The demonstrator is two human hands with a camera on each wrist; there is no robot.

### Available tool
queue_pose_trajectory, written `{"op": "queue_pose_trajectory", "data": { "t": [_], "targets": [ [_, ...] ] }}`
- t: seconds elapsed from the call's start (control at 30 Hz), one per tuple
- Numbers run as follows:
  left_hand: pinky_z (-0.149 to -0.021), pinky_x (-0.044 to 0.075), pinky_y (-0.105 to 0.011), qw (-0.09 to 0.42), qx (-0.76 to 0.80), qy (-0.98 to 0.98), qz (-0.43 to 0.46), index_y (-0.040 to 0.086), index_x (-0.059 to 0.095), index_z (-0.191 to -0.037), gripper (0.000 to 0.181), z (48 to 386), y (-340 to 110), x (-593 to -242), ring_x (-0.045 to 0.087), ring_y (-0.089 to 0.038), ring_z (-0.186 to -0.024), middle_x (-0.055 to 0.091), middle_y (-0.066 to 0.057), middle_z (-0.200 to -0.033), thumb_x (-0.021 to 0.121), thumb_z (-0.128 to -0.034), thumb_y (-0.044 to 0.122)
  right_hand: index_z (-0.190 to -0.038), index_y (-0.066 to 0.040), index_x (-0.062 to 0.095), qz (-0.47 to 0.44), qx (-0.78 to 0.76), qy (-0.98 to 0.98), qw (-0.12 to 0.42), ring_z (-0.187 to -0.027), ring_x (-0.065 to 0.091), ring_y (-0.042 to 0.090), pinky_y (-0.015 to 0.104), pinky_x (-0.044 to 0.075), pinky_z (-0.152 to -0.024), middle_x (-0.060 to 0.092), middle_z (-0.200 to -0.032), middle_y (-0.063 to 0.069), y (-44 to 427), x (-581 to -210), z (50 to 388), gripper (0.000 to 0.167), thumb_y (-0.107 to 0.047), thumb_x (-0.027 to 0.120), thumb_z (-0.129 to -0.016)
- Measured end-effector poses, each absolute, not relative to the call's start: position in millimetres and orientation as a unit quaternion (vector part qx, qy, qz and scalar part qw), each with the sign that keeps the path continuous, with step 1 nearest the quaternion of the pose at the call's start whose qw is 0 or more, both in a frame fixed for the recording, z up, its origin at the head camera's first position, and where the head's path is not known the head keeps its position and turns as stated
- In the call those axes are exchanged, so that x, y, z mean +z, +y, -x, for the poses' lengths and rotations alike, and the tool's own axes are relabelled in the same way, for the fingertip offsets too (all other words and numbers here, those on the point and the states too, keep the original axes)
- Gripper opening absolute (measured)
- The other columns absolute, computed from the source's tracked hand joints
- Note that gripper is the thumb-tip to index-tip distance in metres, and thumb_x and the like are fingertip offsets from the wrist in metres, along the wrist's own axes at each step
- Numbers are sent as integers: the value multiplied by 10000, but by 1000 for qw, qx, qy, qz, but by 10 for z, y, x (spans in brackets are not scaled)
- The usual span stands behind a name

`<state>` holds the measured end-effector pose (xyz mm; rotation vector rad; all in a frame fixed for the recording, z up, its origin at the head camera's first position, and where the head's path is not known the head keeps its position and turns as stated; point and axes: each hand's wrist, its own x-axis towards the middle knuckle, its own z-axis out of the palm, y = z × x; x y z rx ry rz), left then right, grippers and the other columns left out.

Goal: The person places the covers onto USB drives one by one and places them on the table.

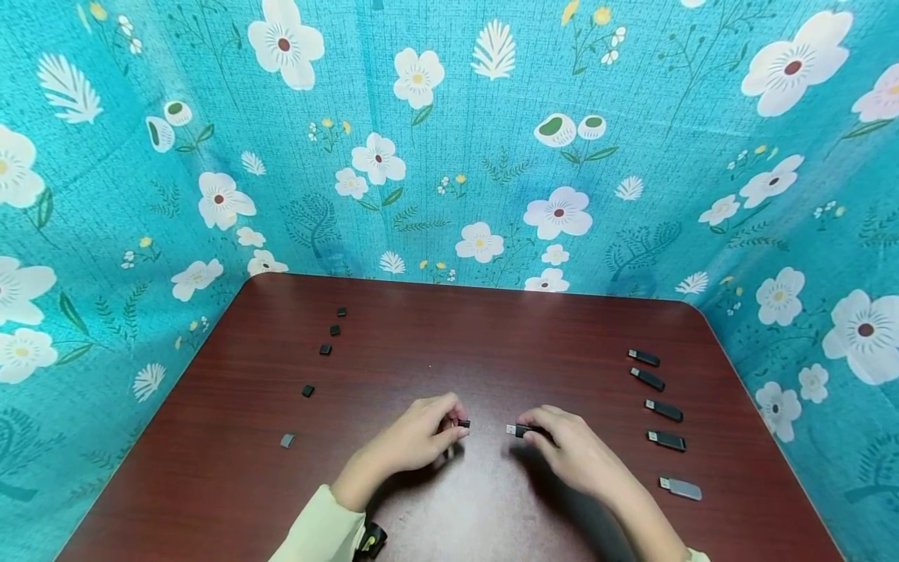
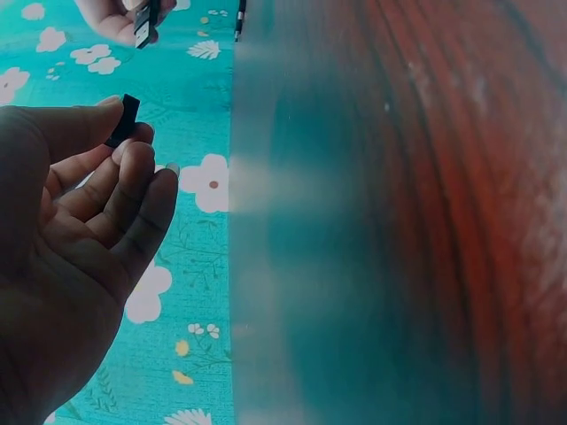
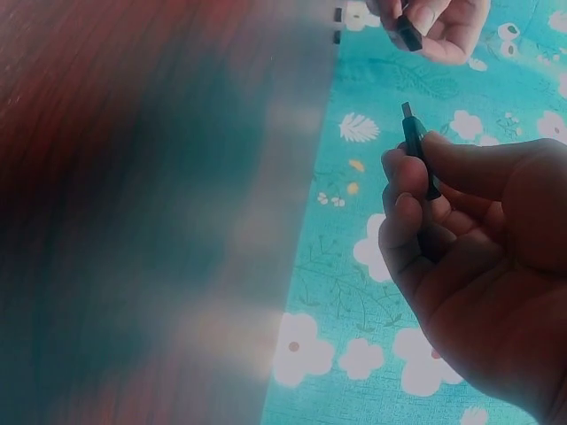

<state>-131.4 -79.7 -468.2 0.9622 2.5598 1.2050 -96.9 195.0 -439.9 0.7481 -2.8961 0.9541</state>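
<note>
Near the middle of the table, my left hand [image 1: 424, 435] pinches a small black USB stick cap [image 2: 125, 121] between thumb and fingers. Facing it, my right hand [image 1: 567, 445] grips a black USB stick [image 3: 419, 152], its metal plug pointing left toward the cap. A gap separates the cap from the plug. In the left wrist view, the left hand [image 2: 97, 199] holds the cap low in front of the other hand. The right wrist view has the right hand [image 3: 478, 221] with thumb and fingers round the stick's body.
Several black caps, one of them [image 1: 308, 391], and a grey cap [image 1: 288, 441] lie in a line at the left. Along the right lie several uncapped black USB sticks, such as one stick [image 1: 666, 440], and a grey stick [image 1: 680, 489]. A floral curtain [image 1: 449, 156] hangs behind the table.
</note>
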Motion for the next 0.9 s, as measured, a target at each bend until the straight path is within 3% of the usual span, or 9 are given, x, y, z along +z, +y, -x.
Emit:
{"op": "queue_pose_trajectory", "data": {
  "t": [0.17,0.9],
  "targets": [
    [-681,522,-197,83,411,848,-325,127,592,-1047,98,1314,-772,-4689,587,29,-604,614,66,-850,665,-990,161,-1047,-167,695,-247,305,-920,3,-861,591,20,279,528,-731,671,-1003,-94,1905,-4399,974,137,-75,702,-945],
    [-665,504,-175,77,414,842,-338,129,606,-1019,110,1329,-679,-4721,575,48,-635,600,113,-784,698,-969,161,-1050,-128,706,-269,302,-914,14,-916,637,63,319,552,-772,696,-1004,-65,1754,-4470,982,133,-77,716,-928]
  ]
}}
